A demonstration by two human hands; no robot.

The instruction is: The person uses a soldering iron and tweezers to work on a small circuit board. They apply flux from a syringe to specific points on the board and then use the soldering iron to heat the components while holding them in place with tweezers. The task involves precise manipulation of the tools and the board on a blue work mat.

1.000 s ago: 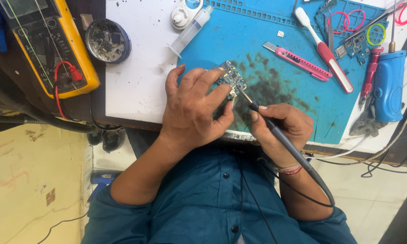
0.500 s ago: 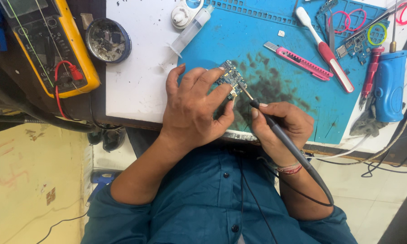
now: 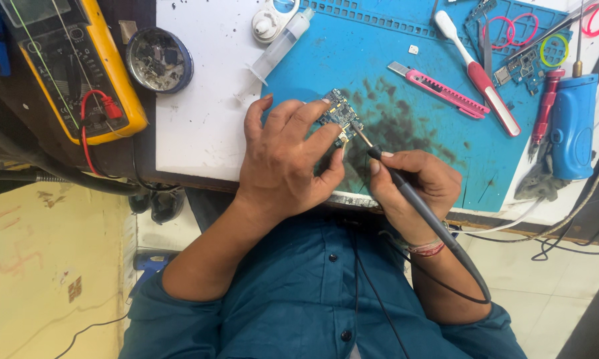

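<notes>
My left hand [image 3: 287, 159] rests on the blue work mat [image 3: 406, 119] and pins a small blue circuit board [image 3: 340, 113] under its fingertips. My right hand [image 3: 416, 186] grips a dark soldering iron [image 3: 406, 189] like a pen. The iron's metal tip touches the board's right edge. Its black cord runs back over my right forearm. Most of the board is hidden beneath my left fingers.
A yellow multimeter [image 3: 80, 73] with red lead lies at far left. A round tin [image 3: 159, 60] and a syringe [image 3: 279, 46] sit on the white bench. A pink utility knife [image 3: 439, 90], a toothbrush [image 3: 479, 73], a blue tool [image 3: 573, 126] and another circuit board [image 3: 525, 66] lie to the right.
The iron's tip has shifted slightly along the board's edge. Both hands stay in nearly the same place.
</notes>
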